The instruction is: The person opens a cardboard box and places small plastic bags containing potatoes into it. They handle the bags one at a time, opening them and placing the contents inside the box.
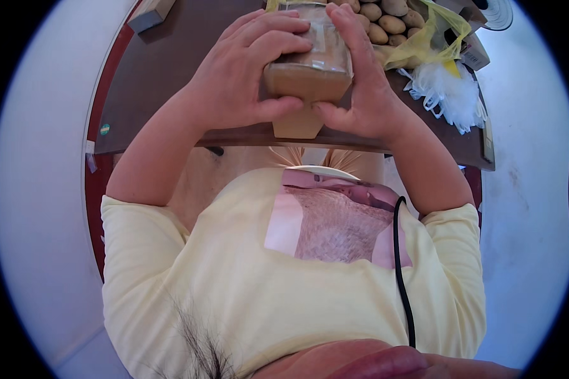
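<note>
A brown cardboard box [308, 83], with shiny clear tape across its top, is held over the near edge of the dark brown table [170, 61]. My left hand [246, 66] spreads its fingers over the box's top left, its thumb along the near face. My right hand [365, 80] presses the right side, and its thumb also meets the near face. Below the thumbs shows a narrower tan cardboard part [298, 125]; whether it belongs to the same box I cannot tell. My hands hide both sides of the box.
Several potatoes [391, 23] lie in an open yellow plastic bag [415, 54] beyond my right hand. White plastic bags [448, 92] are bunched near the table's right edge, beside a small carton [475, 53]. A rectangular block or box [151, 16] sits far left. A black cable [400, 265] hangs down my shirt.
</note>
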